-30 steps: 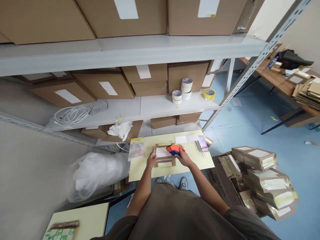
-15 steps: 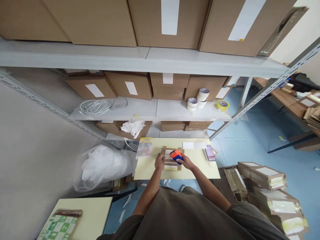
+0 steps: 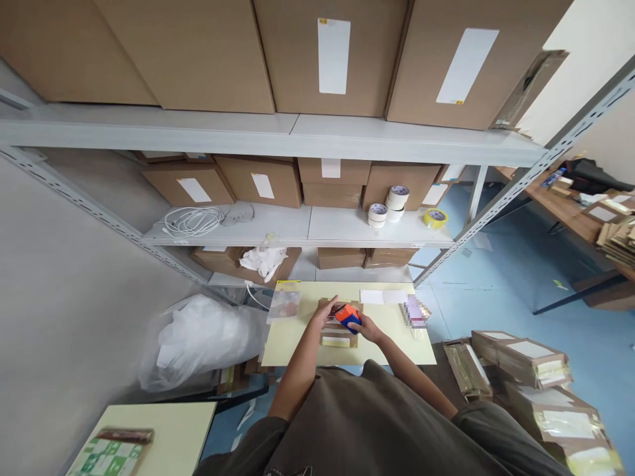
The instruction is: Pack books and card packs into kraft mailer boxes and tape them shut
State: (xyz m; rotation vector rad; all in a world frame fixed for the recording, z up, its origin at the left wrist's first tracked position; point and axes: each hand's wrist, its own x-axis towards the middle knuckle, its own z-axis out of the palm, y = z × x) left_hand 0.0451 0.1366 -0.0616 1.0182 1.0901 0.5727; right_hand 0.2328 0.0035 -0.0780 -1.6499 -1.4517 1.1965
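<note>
Largest is the grey shelving rack (image 3: 322, 147), whose sturdy beams presumably explain why the bulky cartons (image 3: 297, 63) stand side by side on its top tier, several turned so their white labels face outward. Pushed against its front is the pale yellow counter (image 3: 389, 320), putting the middle shelf just beyond the person's reach or within a lean (the angle makes this hard to judge). On the floor to the right, taped parcels (image 3: 520, 357) are heaped loosely, some tilted, likely set there to keep the work surface free. To the left sits a bulging clear plastic bag (image 3: 203, 337), with pale, crumpled stuff inside.

The task's thing, a flat cardboard box (image 3: 342, 335), lies on the counter squarely before the body, where both arms come to it easily. The left grip (image 3: 325, 312) is at its far left part, probably steadying it; whether its fingers are apart or pressed on something I cannot tell. The right grip (image 3: 366, 325) is clamped around an orange-and-blue handheld tool (image 3: 349, 316), perhaps a tape dispenser, held tilted above the box.

Smallest, white tape rolls (image 3: 377, 215) stand stacked on the middle shelf, taking little room that way, with a yellow tape roll (image 3: 435, 219) beside them.
</note>
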